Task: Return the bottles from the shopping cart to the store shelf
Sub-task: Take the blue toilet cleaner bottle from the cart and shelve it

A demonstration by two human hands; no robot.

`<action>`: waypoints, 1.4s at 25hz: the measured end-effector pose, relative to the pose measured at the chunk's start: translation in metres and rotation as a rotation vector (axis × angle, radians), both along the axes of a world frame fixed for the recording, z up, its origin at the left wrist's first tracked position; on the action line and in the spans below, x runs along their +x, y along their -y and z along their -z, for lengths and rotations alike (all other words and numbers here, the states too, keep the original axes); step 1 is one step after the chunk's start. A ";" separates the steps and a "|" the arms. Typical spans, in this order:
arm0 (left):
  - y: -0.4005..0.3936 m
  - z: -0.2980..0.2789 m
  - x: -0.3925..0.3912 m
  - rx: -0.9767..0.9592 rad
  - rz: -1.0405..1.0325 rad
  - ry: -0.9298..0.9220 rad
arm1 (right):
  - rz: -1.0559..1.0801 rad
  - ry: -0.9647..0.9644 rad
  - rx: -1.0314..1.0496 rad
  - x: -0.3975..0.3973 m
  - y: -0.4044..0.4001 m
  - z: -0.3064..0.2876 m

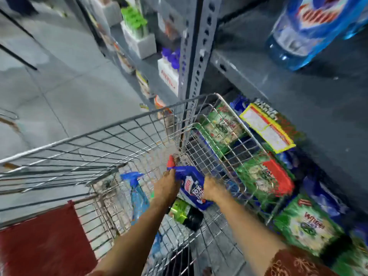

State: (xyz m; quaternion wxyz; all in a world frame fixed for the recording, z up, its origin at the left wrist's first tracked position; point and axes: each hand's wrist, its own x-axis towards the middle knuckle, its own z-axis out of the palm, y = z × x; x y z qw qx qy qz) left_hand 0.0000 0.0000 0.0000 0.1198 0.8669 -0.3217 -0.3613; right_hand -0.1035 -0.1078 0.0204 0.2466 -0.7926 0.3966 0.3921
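Both my hands reach down into the wire shopping cart [111, 126]. A dark blue bottle [192, 184] with a red cap and a white label lies between them. My left hand [167, 186] grips its neck end and my right hand [213, 188] holds its body. Left of my forearm a light blue spray bottle [137, 194] with a blue trigger stands in the cart. Under the blue bottle lies a green and black bottle [185, 214]. On the grey shelf [298, 92] at the upper right stands a large clear blue bottle [304, 30].
A perforated grey shelf post [195, 56] rises just beyond the cart's far corner. Green and blue detergent packs [302, 226] fill the low shelf right of the cart. A red flap [43, 242] covers the cart's near left. Grey floor [59, 86] spreads to the left.
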 end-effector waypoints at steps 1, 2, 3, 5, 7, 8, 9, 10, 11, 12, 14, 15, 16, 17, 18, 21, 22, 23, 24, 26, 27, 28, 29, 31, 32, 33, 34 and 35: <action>0.004 0.008 0.000 -0.019 -0.122 -0.037 | -0.004 -0.053 0.006 0.003 0.002 0.007; 0.008 0.017 0.000 -0.041 -0.252 -0.069 | 0.001 -0.073 0.003 0.004 0.003 0.011; 0.012 0.025 -0.001 -0.066 -0.387 -0.127 | 0.024 -0.087 0.006 0.003 0.005 0.018; 0.020 0.039 -0.001 -0.119 -0.625 -0.247 | 0.084 -0.068 0.032 0.005 0.010 0.027; 0.025 0.046 -0.002 -0.160 -0.806 -0.415 | 0.110 -0.051 0.069 0.005 0.012 0.032; 0.028 0.047 -0.001 -0.186 -0.907 -0.523 | 0.134 -0.040 0.078 0.005 0.013 0.033; 0.029 0.048 -0.002 -0.209 -0.983 -0.626 | 0.170 -0.031 0.095 0.005 0.013 0.035; 0.030 0.048 -0.003 -0.207 -1.026 -0.698 | 0.207 -0.016 0.112 0.005 0.014 0.036; 0.031 0.049 -0.004 -0.189 -1.040 -0.741 | 0.236 -0.006 0.127 0.005 0.013 0.035; 0.032 0.046 -0.005 -0.174 -1.050 -0.772 | 0.251 0.000 0.140 0.005 0.014 0.033; 0.031 0.039 -0.006 -0.195 -1.059 -0.822 | 0.248 -0.001 0.157 0.005 0.017 0.024; 0.029 0.032 -0.008 -0.223 -1.055 -0.844 | 0.237 0.001 0.156 0.004 0.020 0.016; 0.028 0.023 -0.009 -0.251 -1.050 -0.864 | 0.225 0.005 0.150 0.003 0.023 0.007; 0.026 0.014 -0.009 -0.278 -1.043 -0.879 | 0.211 0.022 0.144 0.000 0.025 -0.003; 0.025 0.003 -0.009 -0.308 -1.029 -0.887 | 0.202 0.052 0.140 -0.003 0.026 -0.013; 0.025 -0.038 -0.009 -0.431 -0.958 -0.900 | 0.213 0.224 0.139 -0.019 0.021 -0.050; 0.026 -0.054 -0.009 -0.471 -0.936 -0.899 | 0.243 0.297 0.146 -0.025 0.018 -0.063; 0.027 -0.071 -0.009 -0.518 -0.903 -0.895 | 0.281 0.374 0.152 -0.032 0.014 -0.078; 0.026 -0.090 -0.011 -0.560 -0.858 -0.890 | 0.315 0.450 0.151 -0.039 0.010 -0.094; 0.025 -0.133 -0.020 -0.643 -0.731 -0.869 | 0.358 0.598 0.122 -0.058 0.001 -0.132; 0.024 -0.152 -0.026 -0.681 -0.684 -0.865 | 0.366 0.664 0.109 -0.067 -0.003 -0.150; 0.023 -0.173 -0.033 -0.724 -0.648 -0.873 | 0.365 0.730 0.091 -0.078 -0.007 -0.167; 0.023 -0.192 -0.041 -0.766 -0.606 -0.895 | 0.368 0.790 0.069 -0.089 -0.010 -0.184; 0.020 -0.234 -0.064 -0.831 -0.489 -0.945 | 0.402 0.918 0.022 -0.117 -0.021 -0.219; 0.021 -0.252 -0.076 -0.865 -0.420 -0.969 | 0.411 0.982 -0.021 -0.131 -0.024 -0.234; 0.021 -0.271 -0.089 -0.897 -0.353 -0.981 | 0.416 1.037 -0.070 -0.146 -0.029 -0.250; 0.021 -0.289 -0.103 -0.924 -0.297 -0.989 | 0.434 1.091 -0.098 -0.161 -0.034 -0.264; 0.020 -0.307 -0.118 -0.949 -0.252 -0.994 | 0.464 1.143 -0.104 -0.177 -0.040 -0.278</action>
